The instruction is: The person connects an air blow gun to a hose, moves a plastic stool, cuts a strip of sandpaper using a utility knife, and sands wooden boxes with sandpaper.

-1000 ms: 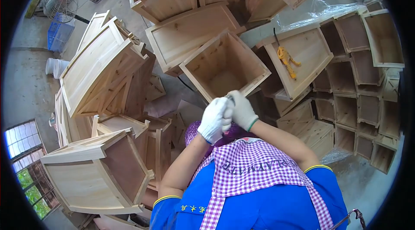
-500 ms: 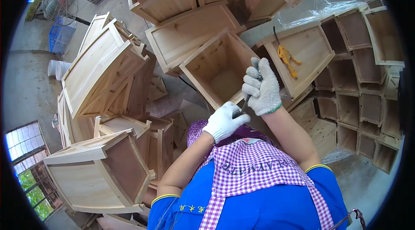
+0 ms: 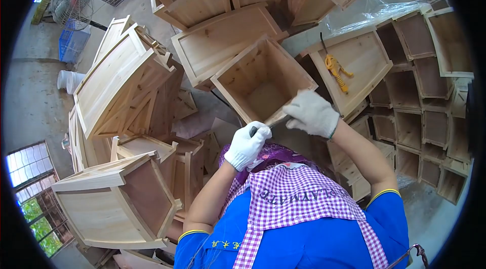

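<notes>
- Closing on a small dark tool, the gloved left hand stands just beside the near corner of the open box.
- Right hand, also gloved: raised at the box's near right edge, fingers bent toward the rim. Cannot tell whether it grips anything or touches the wood.
- The two hands are apart, the near corner lying between them.
- Open box: wooden, directly ahead of the person, mouth facing the camera, inner walls and bottom visible.
- To its right, a wooden panel bears a yellow air gun.
- Further right, stacked boxes stand with open ends showing; clear plastic film lies near the top of the stack.
- At lower left, a wooden cabinet sits tilted in view.
- At far left, white buckets and a blue crate stand on the floor.
- Apron: purple check, worn over a blue shirt.
</notes>
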A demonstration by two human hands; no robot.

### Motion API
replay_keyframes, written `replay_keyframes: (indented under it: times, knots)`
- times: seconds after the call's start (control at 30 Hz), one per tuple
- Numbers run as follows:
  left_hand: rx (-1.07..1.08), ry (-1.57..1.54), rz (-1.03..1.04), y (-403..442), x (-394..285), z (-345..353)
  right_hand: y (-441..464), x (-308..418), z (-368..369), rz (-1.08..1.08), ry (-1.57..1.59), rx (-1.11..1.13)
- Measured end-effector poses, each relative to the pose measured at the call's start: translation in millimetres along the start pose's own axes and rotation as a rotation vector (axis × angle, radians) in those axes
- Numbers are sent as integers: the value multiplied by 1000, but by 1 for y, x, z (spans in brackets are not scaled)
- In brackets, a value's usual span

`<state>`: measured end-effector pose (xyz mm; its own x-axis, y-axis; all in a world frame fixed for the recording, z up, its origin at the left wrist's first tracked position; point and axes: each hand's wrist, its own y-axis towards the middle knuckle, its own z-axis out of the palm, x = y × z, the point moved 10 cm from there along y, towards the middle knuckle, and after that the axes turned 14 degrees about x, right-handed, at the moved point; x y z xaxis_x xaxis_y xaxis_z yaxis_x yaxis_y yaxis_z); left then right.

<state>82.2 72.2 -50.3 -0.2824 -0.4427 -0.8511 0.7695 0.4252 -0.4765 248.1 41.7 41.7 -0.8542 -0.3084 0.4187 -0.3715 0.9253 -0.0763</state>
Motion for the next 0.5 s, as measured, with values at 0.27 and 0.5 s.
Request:
replay_keyframes:
  times: [0.27, 0.5]
  knots:
    - [37, -112, -291, -9, -15, -3, 6, 22, -47, 32, -315, -38]
    - [280, -129, -399, -11, -15, 27, 5, 57, -109, -97, -506, -275]
